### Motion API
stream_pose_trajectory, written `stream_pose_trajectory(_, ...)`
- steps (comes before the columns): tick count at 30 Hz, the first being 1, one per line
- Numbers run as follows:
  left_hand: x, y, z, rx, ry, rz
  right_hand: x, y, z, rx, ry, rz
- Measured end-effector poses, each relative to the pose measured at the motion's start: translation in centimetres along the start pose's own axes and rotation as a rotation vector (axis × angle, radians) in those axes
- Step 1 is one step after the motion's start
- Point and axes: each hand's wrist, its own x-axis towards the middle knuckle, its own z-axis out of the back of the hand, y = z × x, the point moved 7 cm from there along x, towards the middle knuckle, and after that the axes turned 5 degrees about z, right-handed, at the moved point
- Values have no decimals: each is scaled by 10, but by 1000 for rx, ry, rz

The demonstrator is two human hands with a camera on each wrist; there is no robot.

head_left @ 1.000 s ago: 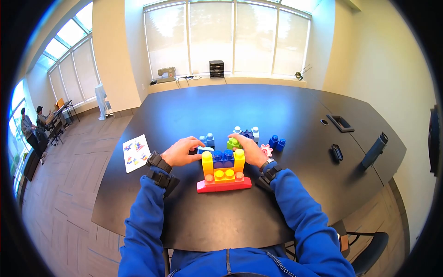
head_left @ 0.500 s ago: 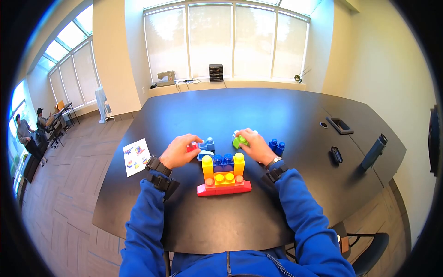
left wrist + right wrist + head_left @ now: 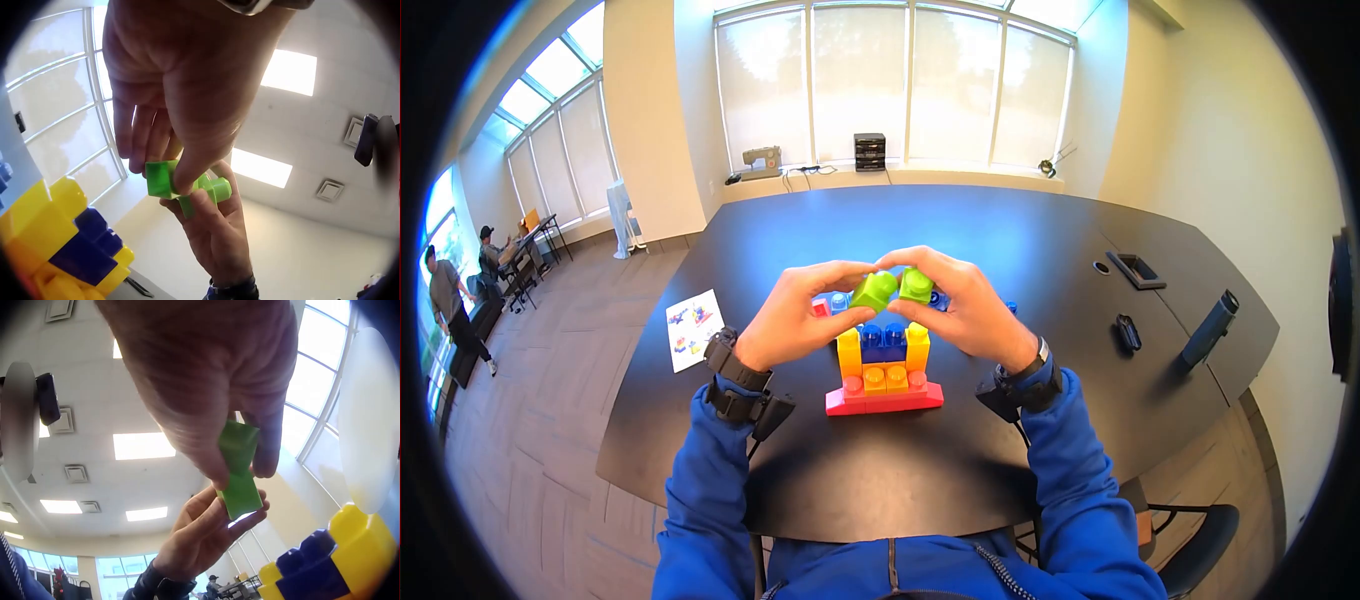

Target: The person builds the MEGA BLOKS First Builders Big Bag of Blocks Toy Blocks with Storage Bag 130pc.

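Two green blocks are held up above the table, one in each hand. The left hand (image 3: 800, 312) pinches the left green block (image 3: 874, 291) between thumb and fingers. The right hand (image 3: 972, 308) pinches the right green block (image 3: 915, 286), tilted close beside the other. In the left wrist view the green blocks (image 3: 164, 179) meet between both hands; whether they are joined I cannot tell. Nearer the body stands a structure with a red base (image 3: 884, 401), yellow and orange blocks and dark blue blocks (image 3: 884, 345) between two yellow columns.
Behind the hands lie light blue blocks (image 3: 839, 301), a red block (image 3: 821, 307) and dark blue blocks, partly hidden. A printed sheet (image 3: 695, 328) is at left. A black case (image 3: 1129, 333) and a dark bottle (image 3: 1211, 328) are at right.
Both hands have risen from the table and come together over the structure. The right hand lifted green from the table; the left hand, empty before, now grips a green block.
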Motion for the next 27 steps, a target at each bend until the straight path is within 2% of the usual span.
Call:
stream_pose_trajectory(2,-1,9,5,-104,25,138,-6,-18,-2,9,-51,-51)
stream_pose_trajectory(3,-2,13,8,-101,23,132,-9,-31,0,27,-99,-110)
stream_pose_trajectory(5,-5,40,6,-306,86,264,-8,-34,3,14,-84,-79)
stream_pose_trajectory(10,-8,67,2,-213,189,308,-7,-38,6,-74,33,-91)
stream_pose_trajectory(12,-10,71,-1,-190,223,349,-11,-53,1,38,73,-195)
stream_pose_trajectory(15,-12,74,-4,-194,268,372,-17,-70,-8,169,148,-254)
stream_pose_trajectory(21,-13,71,-4,-135,267,385,-24,-83,-19,232,209,-299)
stream_pose_trajectory(27,-12,73,-5,-92,236,368,-29,-85,-24,51,298,-300)
